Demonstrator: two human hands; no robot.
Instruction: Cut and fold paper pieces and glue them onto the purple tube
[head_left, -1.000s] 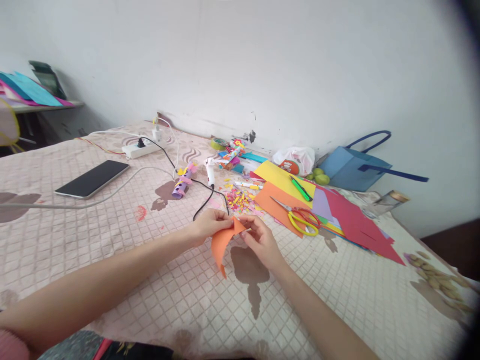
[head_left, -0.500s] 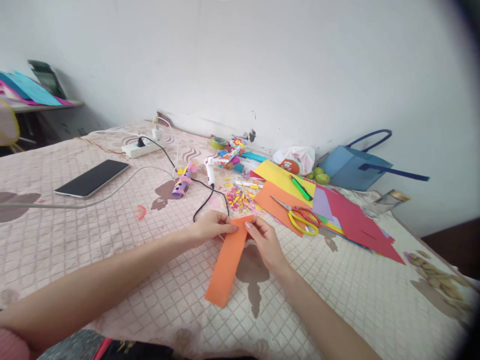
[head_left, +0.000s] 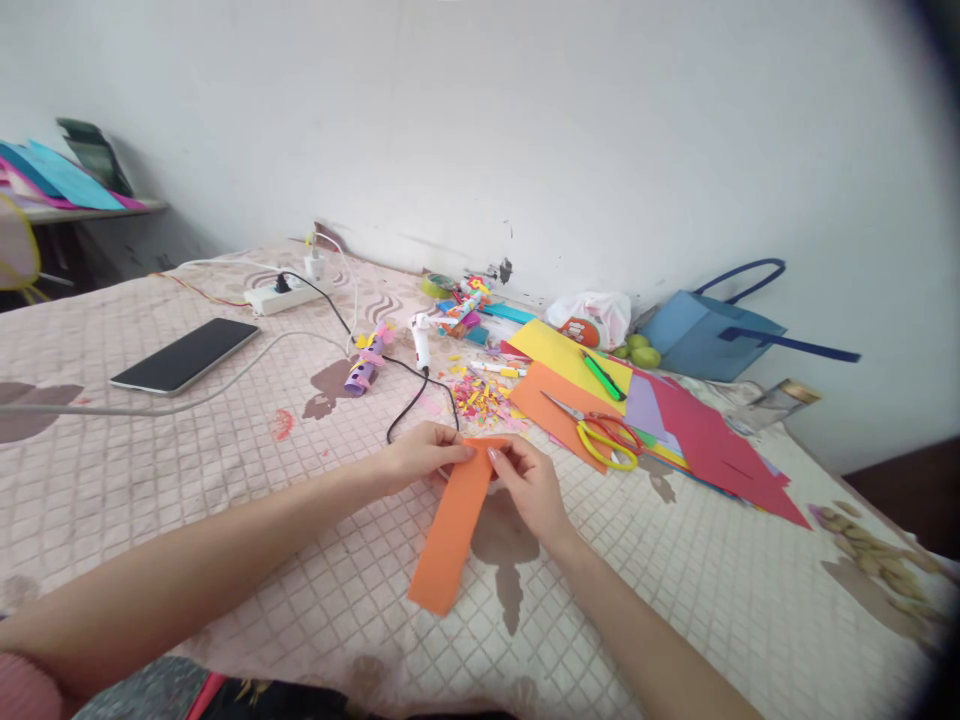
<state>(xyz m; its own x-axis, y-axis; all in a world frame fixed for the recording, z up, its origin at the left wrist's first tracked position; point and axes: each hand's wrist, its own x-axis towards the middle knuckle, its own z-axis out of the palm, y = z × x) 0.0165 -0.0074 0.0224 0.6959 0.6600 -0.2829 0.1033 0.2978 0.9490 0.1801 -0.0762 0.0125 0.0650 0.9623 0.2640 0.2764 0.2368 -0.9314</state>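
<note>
At the far left, coloured paper sheets (head_left: pixel 64 178) lie on a side table (head_left: pixel 146 210). To the right of these, on a quilted cover (head_left: pixel 315 590), a dark-screened device (head_left: pixel 187 355) lies flat. A white power strip (head_left: pixel 289 296) lies beyond it, with a black plug inserted.

Next, a purple tube (head_left: pixel 362 372) with dark spots and pink and yellow trim lies on the cover. The left hand (head_left: pixel 426 452) is nearer, its thumb pressed on the upper face of an orange strip (head_left: pixel 448 535) and its fingers gripping the far end. A white glue gun (head_left: pixel 421 345) with a black cord stands just beyond this hand.

The orange strip is located at the near centre, its far end turned over across the top and its length running toward the near side. Whether its near end touches the cover cannot be determined. The right hand (head_left: pixel 531 485) pinches the far right corner of the strip between thumb and fingers.

Beyond the hands, small paper scraps (head_left: pixel 484 398) are scattered. To their right, scissors (head_left: pixel 581 417) with red and yellow handles lie partly over an orange sheet (head_left: pixel 541 395); a green cutter (head_left: pixel 601 377) rests on a yellow sheet (head_left: pixel 555 350). Farther right are green fruits (head_left: pixel 643 355), a blue bag (head_left: pixel 690 335) against the wall, a red sheet (head_left: pixel 709 435) and a clear container (head_left: pixel 776 407) lying tilted.
</note>
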